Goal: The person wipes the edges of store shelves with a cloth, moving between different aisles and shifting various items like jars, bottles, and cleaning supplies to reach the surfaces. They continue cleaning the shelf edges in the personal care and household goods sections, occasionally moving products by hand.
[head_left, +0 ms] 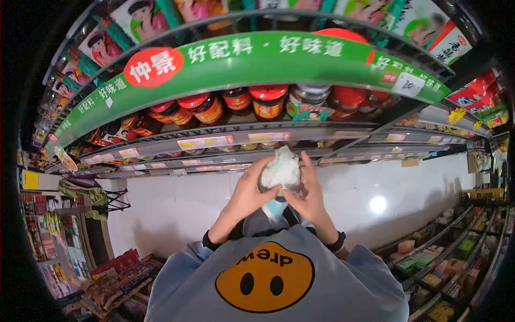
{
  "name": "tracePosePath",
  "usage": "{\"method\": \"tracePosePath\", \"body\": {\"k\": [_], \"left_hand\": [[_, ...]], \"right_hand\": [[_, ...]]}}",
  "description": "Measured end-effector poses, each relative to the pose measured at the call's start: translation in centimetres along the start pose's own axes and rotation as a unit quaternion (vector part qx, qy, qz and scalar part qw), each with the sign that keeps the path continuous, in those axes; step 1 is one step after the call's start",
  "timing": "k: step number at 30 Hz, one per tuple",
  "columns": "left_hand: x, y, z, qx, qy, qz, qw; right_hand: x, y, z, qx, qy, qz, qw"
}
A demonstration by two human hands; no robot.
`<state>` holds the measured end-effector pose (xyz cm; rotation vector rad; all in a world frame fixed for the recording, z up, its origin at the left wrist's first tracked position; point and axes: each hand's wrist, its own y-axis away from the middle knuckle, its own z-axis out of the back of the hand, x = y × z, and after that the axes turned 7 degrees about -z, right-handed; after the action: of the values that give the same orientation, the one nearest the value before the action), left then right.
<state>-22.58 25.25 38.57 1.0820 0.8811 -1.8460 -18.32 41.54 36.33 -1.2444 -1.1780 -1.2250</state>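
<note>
So there's this crumpled, soft-looking whitish cloth (282, 169), all lumpy with a pale teal end dangling, held up in front of shop shelves (316, 132) packed with rounded, red-lidded jars (268, 109), above a glossy pale floor (177, 204). The left hand (251, 186) and right hand (309, 194) are both half-curled, gripping it from either side, thumbs close together; can't tell if anything's inside.
</note>
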Motion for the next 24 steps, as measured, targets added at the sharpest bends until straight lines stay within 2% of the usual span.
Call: {"method": "tracePosePath", "body": {"k": [2,4,5,6,7,8,10,11,12,13,14,15,16,17,18,20,21,22,24], "left_hand": [[1.7,0.4,1.5,0.012,0.065,0.013,0.998],[2.4,1.0,2.7,0.063,0.125,0.032,0.990],[3.6,1.4,2.8,0.068,0.156,0.014,0.985],[4.3,1.7,2.9,0.075,0.187,-0.004,0.979],[4.6,2.1,3.1,0.090,0.246,0.041,0.964],[4.6,2.0,3.6,0.095,0.248,0.042,0.963],[4.7,2.2,4.8,0.083,0.213,-0.006,0.974],[4.4,2.2,5.7,0.089,0.140,-0.009,0.986],[4.0,1.7,6.7,0.096,0.143,-0.007,0.985],[3.6,1.1,7.8,0.081,-0.011,-0.101,0.992],[3.8,0.7,8.8,0.062,-0.164,-0.194,0.965],[4.4,0.5,9.7,0.066,-0.162,-0.194,0.965],[5.0,0.3,10.5,-0.006,-0.201,-0.210,0.957],[5.5,0.2,11.4,-0.078,-0.238,-0.225,0.942],[5.7,0.2,12.1,-0.077,-0.237,-0.226,0.942],[6.1,-0.1,13.2,-0.175,-0.388,-0.225,0.876],[6.7,-0.3,13.3,-0.177,-0.387,-0.227,0.876],[7.8,-0.4,13.5,-0.197,-0.389,-0.232,0.870],[9.5,-0.7,13.0,-0.216,-0.391,-0.239,0.862]], "right_hand": [[0.2,0.7,-1.2,-0.005,-0.148,-0.053,0.988],[0.1,0.8,-2.4,-0.045,-0.112,-0.051,0.991],[-0.1,0.8,-2.8,-0.079,0.025,0.031,0.996],[-0.3,0.7,-3.3,-0.113,0.162,0.111,0.974],[-0.1,0.6,-4.0,-0.115,0.156,0.112,0.975],[-0.3,0.7,-4.9,-0.119,0.157,0.108,0.974],[-1.2,1.5,-7.1,-0.144,0.022,0.045,0.988],[-1.3,1.6,-7.9,-0.160,0.041,0.046,0.985],[-1.5,1.6,-8.1,-0.166,0.042,0.041,0.984],[-1.7,1.4,-8.4,-0.172,0.091,0.059,0.979],[-1.8,1.2,-8.7,-0.176,0.140,0.076,0.971],[-1.9,0.9,-9.1,-0.202,0.072,0.038,0.976],[-1.8,0.3,-9.2,-0.204,0.072,0.038,0.976],[-1.3,-0.5,-9.2,-0.262,0.066,0.053,0.961],[-0.8,-1.2,-9.2,-0.319,0.060,0.069,0.943],[0.5,-2.5,-8.7,-0.309,0.035,0.051,0.949],[0.9,-3.5,-8.5,-0.320,0.173,0.123,0.923],[1.2,-4.4,-8.8,-0.324,0.306,0.192,0.874],[1.2,-6.1,-10.3,-0.320,0.280,0.238,0.873]]}}
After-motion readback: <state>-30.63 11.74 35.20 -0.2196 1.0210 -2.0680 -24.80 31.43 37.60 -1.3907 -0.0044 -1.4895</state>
